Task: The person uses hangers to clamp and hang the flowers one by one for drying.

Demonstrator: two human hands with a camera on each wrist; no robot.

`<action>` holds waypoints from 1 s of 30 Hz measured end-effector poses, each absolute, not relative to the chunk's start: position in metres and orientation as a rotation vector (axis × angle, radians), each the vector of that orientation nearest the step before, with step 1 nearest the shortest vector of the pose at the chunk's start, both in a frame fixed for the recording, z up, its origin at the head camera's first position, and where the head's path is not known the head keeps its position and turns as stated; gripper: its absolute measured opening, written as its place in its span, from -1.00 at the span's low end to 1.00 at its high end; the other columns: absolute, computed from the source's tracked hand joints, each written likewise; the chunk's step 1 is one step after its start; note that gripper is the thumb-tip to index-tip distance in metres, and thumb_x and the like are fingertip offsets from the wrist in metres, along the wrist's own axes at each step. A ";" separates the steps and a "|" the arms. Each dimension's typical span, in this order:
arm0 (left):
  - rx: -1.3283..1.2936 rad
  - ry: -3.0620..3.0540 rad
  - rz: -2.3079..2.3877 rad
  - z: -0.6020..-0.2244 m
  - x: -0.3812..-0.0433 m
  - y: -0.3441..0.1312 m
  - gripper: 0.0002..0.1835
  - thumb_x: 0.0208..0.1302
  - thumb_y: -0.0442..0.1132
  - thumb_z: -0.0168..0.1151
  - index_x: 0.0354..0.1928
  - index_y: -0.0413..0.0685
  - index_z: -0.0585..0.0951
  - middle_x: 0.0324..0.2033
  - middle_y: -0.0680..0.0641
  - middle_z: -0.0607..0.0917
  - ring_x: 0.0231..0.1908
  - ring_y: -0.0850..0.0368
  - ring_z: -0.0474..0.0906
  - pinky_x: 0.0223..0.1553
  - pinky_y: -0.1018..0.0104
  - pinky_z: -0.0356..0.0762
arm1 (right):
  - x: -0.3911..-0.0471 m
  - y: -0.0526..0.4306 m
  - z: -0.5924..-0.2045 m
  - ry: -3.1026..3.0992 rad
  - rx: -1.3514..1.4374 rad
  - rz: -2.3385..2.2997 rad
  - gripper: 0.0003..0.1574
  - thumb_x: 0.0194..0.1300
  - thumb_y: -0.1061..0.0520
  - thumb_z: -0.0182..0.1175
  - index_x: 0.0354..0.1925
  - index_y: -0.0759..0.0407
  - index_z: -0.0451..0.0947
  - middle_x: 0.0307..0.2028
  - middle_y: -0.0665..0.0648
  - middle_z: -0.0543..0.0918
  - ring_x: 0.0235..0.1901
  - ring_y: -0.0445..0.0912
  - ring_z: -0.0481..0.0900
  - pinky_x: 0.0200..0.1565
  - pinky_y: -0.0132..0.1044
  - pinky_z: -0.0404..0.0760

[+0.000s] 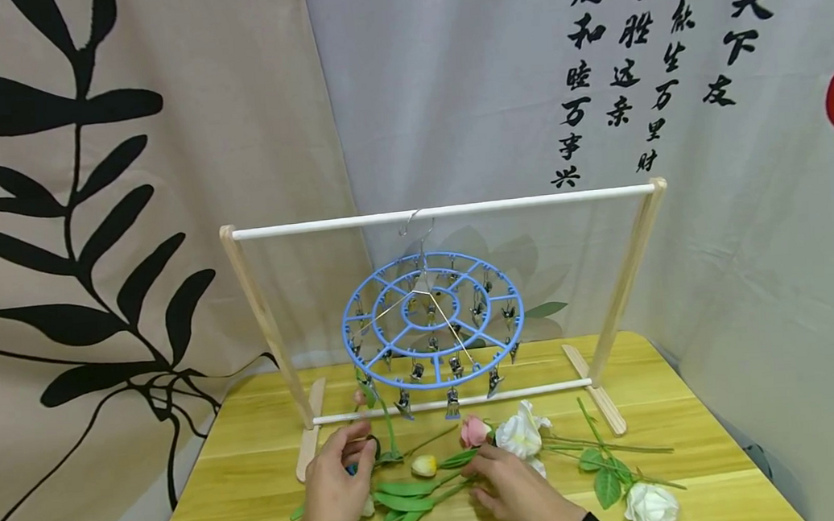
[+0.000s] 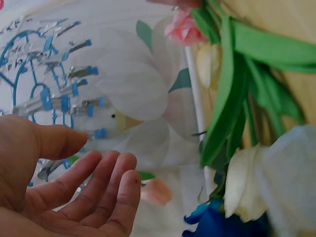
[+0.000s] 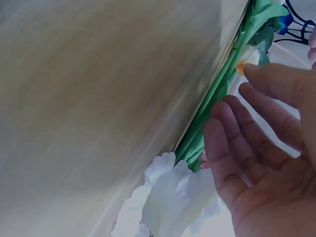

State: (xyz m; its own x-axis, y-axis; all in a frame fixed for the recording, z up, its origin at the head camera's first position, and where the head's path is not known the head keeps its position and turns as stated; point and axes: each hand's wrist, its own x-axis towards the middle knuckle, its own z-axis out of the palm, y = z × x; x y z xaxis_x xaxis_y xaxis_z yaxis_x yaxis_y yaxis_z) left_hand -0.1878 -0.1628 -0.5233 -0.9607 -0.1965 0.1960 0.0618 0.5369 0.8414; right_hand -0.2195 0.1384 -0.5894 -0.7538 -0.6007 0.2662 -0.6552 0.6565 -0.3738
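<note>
My left hand hovers above the flowers at the rack's left front, fingers loosely bent; in the left wrist view its palm holds nothing. My right hand is beside the green tulip stems and leaves, with relaxed fingers and nothing in the palm in the right wrist view. Between the hands lie a yellow-white tulip and a pink flower. A large white flower lies just beyond my right hand. A blue flower and pale blooms lie under my left hand, mostly hidden in the head view.
A round blue clip hanger with many metal clips hangs from the white bar of a wooden rack. A pink flower shows below the clips. At right lies a white rose with green leaves on the yellow table.
</note>
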 end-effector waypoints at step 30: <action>-0.612 -2.903 -1.189 -0.572 -0.186 -0.125 -0.70 0.51 -0.19 0.64 0.19 -0.01 0.86 -0.01 -0.01 0.89 -0.05 0.08 0.85 -0.11 0.25 0.81 | -0.233 0.134 -0.602 -2.611 1.183 0.691 -0.75 0.43 0.31 0.62 -0.10 -0.04 0.88 -0.11 -0.12 0.86 -0.04 -0.25 0.81 0.03 -0.34 0.84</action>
